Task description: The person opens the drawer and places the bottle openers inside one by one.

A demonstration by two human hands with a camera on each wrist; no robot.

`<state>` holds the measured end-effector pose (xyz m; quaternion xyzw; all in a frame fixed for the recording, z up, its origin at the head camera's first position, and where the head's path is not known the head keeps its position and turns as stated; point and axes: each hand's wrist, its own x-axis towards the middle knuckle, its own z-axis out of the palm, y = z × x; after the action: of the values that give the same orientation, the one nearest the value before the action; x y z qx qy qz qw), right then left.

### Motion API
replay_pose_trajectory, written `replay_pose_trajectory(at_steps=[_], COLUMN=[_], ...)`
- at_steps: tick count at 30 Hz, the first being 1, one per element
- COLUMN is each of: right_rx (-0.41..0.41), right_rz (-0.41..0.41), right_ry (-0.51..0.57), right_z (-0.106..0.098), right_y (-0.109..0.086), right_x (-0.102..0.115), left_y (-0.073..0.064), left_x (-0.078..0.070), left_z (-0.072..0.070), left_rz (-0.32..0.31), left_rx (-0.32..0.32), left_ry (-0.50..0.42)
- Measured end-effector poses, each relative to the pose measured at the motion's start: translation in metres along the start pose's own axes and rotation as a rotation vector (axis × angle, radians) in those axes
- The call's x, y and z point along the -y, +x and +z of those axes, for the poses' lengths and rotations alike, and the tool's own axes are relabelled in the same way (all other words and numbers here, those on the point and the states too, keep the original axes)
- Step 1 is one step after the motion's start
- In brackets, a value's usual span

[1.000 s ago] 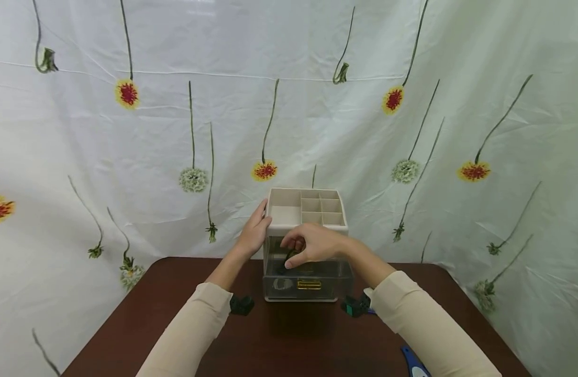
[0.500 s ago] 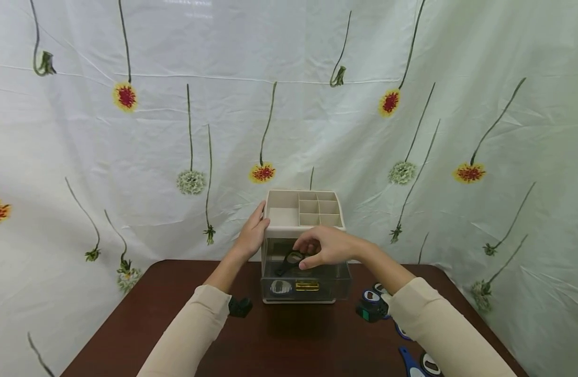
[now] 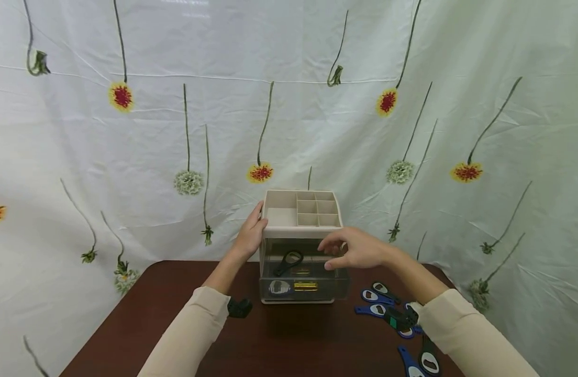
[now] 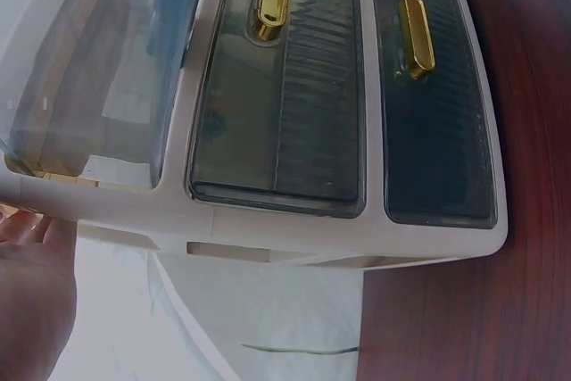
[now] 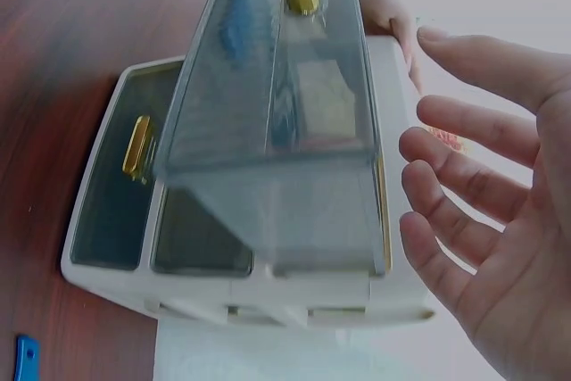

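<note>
Right hand hovers loose and holding nothing beside my pulled-out drawer, where the magnifier lies. Left hand steadies the organizer; a careless shove could jam the handle.

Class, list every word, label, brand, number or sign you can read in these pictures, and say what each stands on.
None can be read.
Organizer: no lettering shows; its gold handles are plain.
Openers on the table: pale patches, too small to read.
Curtain: printed flowers only, no text.
</note>
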<state>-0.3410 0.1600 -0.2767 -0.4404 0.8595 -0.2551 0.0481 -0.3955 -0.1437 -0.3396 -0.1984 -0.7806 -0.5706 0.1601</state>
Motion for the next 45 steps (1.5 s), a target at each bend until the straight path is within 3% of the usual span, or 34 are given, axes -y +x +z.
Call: replay_pose_trajectory(at_steps=[7, 20, 29, 38, 45], right_rx=[-0.020, -0.060, -0.087, -0.074, -0.107], right_rz=[0.008, 0.066, 0.068, 0.216, 0.234], right_ry=[-0.001, -0.005, 0.012, 0.068, 0.082], right_z=[-0.007, -0.006, 0.011, 0.035, 0.056], right_y=[-0.021, -0.063, -0.088, -0.098, -0.101], right_x=[-0.006, -0.023, -0.047, -0.070, -0.102], left_y=[0.000, 0.000, 0.000, 0.000, 0.000], left_x=[0.000, -0.005, -0.003, 0.001, -0.001], left_z=[-0.003, -0.004, 0.001, 0.000, -0.001], left_rz=[-0.031, -0.017, -0.041, -0.048, -0.035], left_rx=[0.005, 0.004, 0.011, -0.003, -0.005], left_ry=[-0.004, -0.011, -0.010, 0.001, -0.018])
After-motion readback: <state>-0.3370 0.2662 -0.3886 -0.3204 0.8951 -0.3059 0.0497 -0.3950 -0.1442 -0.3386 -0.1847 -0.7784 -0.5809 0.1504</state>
